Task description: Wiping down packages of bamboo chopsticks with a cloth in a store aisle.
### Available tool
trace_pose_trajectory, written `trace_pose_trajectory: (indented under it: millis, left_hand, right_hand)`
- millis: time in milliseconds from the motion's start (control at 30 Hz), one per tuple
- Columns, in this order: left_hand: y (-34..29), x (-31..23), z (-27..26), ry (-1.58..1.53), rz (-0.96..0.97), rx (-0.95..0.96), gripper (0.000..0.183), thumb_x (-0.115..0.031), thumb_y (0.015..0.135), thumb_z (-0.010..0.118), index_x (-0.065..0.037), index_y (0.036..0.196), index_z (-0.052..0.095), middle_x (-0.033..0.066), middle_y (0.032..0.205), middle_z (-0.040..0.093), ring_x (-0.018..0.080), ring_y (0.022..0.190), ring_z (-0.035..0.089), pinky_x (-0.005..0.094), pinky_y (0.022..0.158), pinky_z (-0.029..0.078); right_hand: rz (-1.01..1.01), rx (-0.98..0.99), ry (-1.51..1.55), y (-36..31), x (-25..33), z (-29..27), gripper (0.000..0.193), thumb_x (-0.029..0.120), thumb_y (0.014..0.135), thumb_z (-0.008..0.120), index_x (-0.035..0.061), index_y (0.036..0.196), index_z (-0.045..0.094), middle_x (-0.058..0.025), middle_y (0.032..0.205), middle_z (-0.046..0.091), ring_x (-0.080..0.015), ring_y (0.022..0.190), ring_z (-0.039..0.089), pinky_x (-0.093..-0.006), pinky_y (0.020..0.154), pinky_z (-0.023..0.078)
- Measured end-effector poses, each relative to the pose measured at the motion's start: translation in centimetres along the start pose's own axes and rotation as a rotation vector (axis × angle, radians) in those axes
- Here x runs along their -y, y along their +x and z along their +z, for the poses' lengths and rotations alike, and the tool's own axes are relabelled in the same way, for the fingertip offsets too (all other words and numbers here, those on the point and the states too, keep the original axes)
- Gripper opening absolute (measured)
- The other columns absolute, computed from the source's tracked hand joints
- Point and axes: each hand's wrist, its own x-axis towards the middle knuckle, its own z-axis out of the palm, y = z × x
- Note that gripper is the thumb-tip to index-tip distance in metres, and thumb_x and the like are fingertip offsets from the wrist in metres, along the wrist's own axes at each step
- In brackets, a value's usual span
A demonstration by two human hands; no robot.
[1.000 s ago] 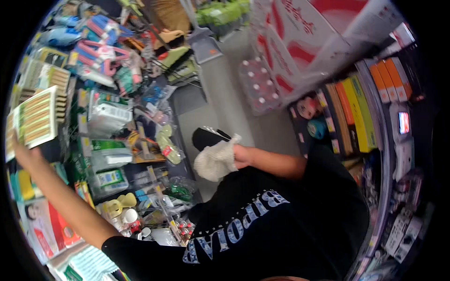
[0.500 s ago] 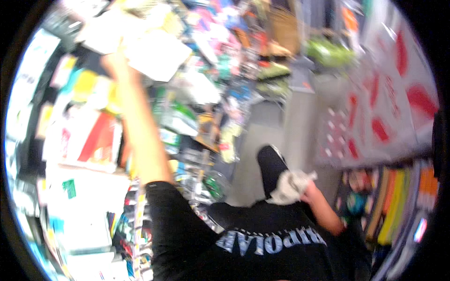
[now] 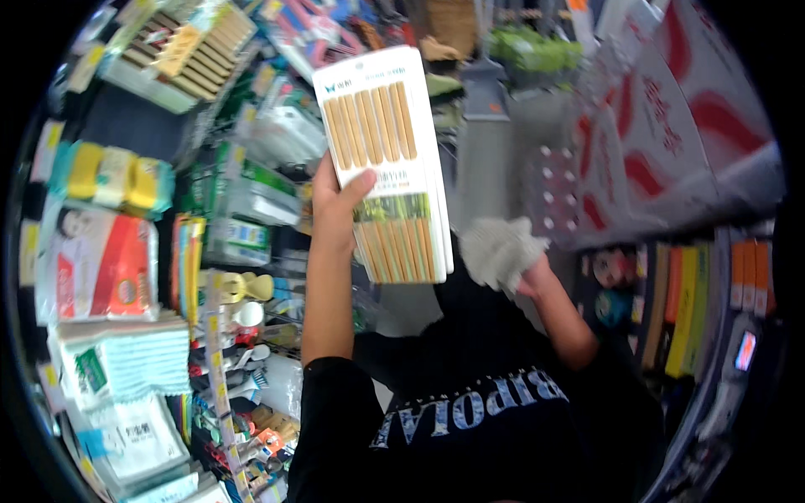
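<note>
My left hand [image 3: 334,210] is closed round the edge of a white-carded chopstick pack [image 3: 388,181], its thumb lying across the front. Pale wooden sticks show in two rows on the card. At least one more white card edge shows behind it, so this looks like a small stack. My right hand [image 3: 537,278], lower and to the right, grips a crumpled off-white cloth [image 3: 501,250]; most of its fingers are hidden behind the fabric.
Shelves on the left carry a bin of wooden sticks [image 3: 189,54], yellow sponges [image 3: 116,174], a red-and-white packet [image 3: 102,267] and stacked cloths [image 3: 138,369]. To the right hangs a large red-and-white plastic sheet [image 3: 654,142] above upright coloured boxes [image 3: 688,310]. A grey dustpan [image 3: 485,90] stands ahead.
My left hand has come from the far-left shelf toward the middle, and the chopstick pack now shows clearly in it. My right hand has risen a little with the cloth.
</note>
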Motion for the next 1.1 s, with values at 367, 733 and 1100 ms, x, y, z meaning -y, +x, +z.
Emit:
trace_pose_trajectory:
  millis: [367, 733, 1100]
  left_hand:
    - [-17.3, 17.1, 2.7, -0.251, -0.444, -0.184, 0.045, -0.005, 0.093, 0.049, 0.003, 0.136, 0.039, 0.0144, 0.125, 0.056, 0.0236, 0.111, 0.058, 0.0359, 0.096, 0.046]
    - [-24.8, 23.8, -3.7, -0.541, -0.602, -0.606, 0.048, -0.034, 0.097, 0.04, -0.001, 0.132, 0.045, 0.0196, 0.117, 0.061, 0.0347, 0.098, 0.065, 0.05, 0.085, 0.054]
    - [-16.8, 25.8, -5.4, -0.16, -0.597, -0.65, 0.059, -0.012, 0.086, 0.055, 0.002, 0.14, 0.036, 0.0175, 0.129, 0.054, 0.0288, 0.113, 0.058, 0.0392, 0.096, 0.048]
  right_hand:
    - [0.026, -0.486, -0.228, -5.6, -8.0, -3.7, 0.039, 0.002, 0.085, 0.053, -0.004, 0.123, 0.053, -0.0139, 0.117, 0.061, -0.025, 0.105, 0.062, -0.0389, 0.092, 0.05]
    - [-0.014, -0.776, -0.2, -2.9, 2.4, -31.1, 0.039, 0.021, 0.094, 0.042, 0.0005, 0.126, 0.051, -0.0157, 0.118, 0.061, -0.0275, 0.101, 0.064, -0.0412, 0.091, 0.052]
    - [-0.036, -1.357, -0.924, 6.2, 8.7, -50.1, 0.051, 0.025, 0.084, 0.053, -0.0037, 0.127, 0.053, -0.0223, 0.12, 0.06, -0.031, 0.103, 0.063, -0.0417, 0.087, 0.049]
